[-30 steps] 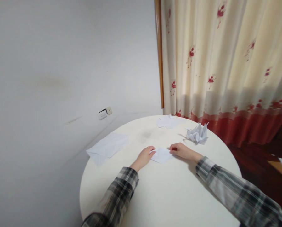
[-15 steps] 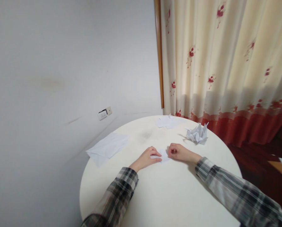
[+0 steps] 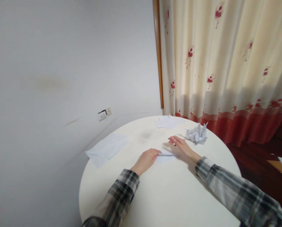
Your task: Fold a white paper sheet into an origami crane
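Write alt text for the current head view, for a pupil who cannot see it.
The left hand holds a folded white paper on a round white table; the right hand hovers nearby. White sheets lie to the left, a cluster of folded paper shapes to the right.

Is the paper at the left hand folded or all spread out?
Folded: layered edges show across the paper held by the left hand.

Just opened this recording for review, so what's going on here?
A person is working with a small folded white paper on a round white table. The left hand holds its left end, while the right hand is raised beside it, apparently off the paper. Other paper lies to the left, and folded paper shapes are clustered to the right.
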### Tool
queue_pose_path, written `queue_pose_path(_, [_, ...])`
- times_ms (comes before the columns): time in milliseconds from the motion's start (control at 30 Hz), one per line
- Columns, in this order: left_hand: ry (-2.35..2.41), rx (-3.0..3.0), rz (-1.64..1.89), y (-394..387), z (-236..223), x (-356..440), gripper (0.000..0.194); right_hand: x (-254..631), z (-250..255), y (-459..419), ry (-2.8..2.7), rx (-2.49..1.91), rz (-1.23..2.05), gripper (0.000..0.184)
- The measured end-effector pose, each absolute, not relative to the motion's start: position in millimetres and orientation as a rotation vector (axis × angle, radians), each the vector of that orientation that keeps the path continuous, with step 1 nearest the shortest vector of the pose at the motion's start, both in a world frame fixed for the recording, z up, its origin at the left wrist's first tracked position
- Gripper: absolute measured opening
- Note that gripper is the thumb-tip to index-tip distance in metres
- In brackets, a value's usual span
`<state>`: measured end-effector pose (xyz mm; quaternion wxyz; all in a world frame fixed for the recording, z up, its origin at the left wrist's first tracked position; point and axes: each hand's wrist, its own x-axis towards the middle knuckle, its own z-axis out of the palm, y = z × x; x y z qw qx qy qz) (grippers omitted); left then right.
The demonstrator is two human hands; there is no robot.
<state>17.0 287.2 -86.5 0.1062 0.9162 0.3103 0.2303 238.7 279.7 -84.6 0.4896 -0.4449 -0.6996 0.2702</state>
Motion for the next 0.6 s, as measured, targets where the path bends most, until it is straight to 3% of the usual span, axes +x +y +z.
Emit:
queue_pose_path(233, [0.906, 2.696, 0.686, 284.4, -83.3, 17.1, 0.055, 244.7, -92.8, 288.6, -1.661, -1.224, 0.510, 0.035])
queue_pose_path(400, [0.963, 2.764, 0.660, 285.6, -87.9, 16.2, 0.027, 245.5, -106.3, 294.0, -1.675, -1.413, 0.509, 0.028])
queue_pose_path(600, [0.970, 2.822, 0.640, 284.3, -87.0, 17.2, 0.026, 242.1, -105.3, 291.9, -1.698, -1.427, 0.519, 0.027])
